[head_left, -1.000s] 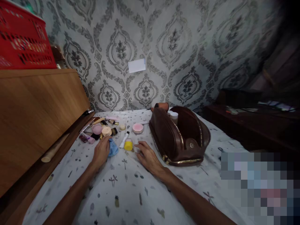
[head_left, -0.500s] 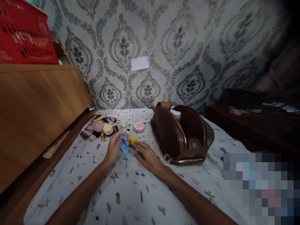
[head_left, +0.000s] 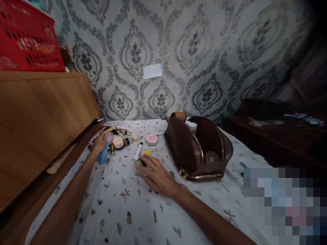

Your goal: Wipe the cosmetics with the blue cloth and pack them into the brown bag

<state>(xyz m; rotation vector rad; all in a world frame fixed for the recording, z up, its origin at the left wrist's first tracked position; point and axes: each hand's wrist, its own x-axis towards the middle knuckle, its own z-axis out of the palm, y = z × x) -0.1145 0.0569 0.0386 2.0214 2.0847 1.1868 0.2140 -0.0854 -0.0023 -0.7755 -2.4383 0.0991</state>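
There's the small greenish item (head_left: 138,164), right at the fingertips of your right hand (head_left: 158,175); they cover its long axis, and whether they grip or merely touch it, I can't tell. Just beyond lies the white tube (head_left: 138,151), long axis running away from you and slightly rightward, its near end beside those fingers, so your right hand is much the closer. A yellow piece (head_left: 147,152) peeks past them too. Over at the drawer side, your left hand (head_left: 99,144) has the blue cloth (head_left: 103,155) bunched in its grasp, near the peach-lidded jar (head_left: 118,142). Rightward, the brown bag (head_left: 182,143) gapes open.
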